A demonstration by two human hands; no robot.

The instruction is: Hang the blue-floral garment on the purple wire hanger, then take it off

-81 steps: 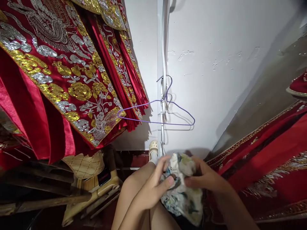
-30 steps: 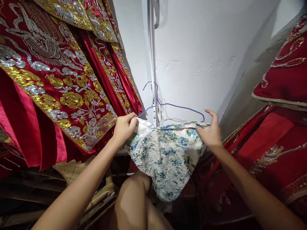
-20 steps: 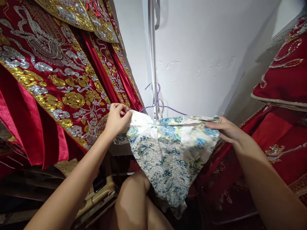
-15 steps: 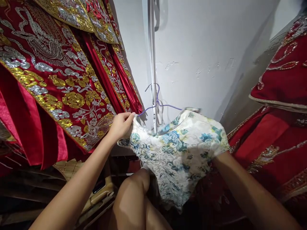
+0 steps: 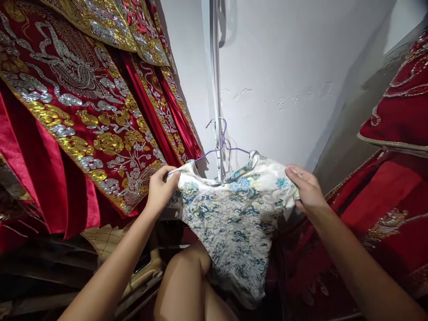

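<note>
A white short-sleeved top (image 5: 230,214) with a blue and green floral pattern hangs in front of me on a purple wire hanger (image 5: 207,154). The hanger's hook shows beside a slim white upright pole (image 5: 216,80); whether it rests on anything I cannot tell. My left hand (image 5: 161,185) is closed on the top's shoulder and sleeve at the left, thumb uppermost. At the right, my right hand (image 5: 306,185) pinches the edge of the other sleeve. The top is spread between both hands, its lower part hanging down beside my knee.
Red garments with gold and silver sequins (image 5: 110,142) hang close on the left. More red beaded garments (image 5: 391,178) hang on the right. Behind stands a pale wall (image 5: 284,58) with scuffed marks. A bamboo-like chair (image 5: 143,274) is low at the left, near my bare knee (image 5: 183,276).
My right hand has come out from under the top and now grips the right sleeve edge. My left hand has slid outward along the left shoulder. The top hangs flatter.
</note>
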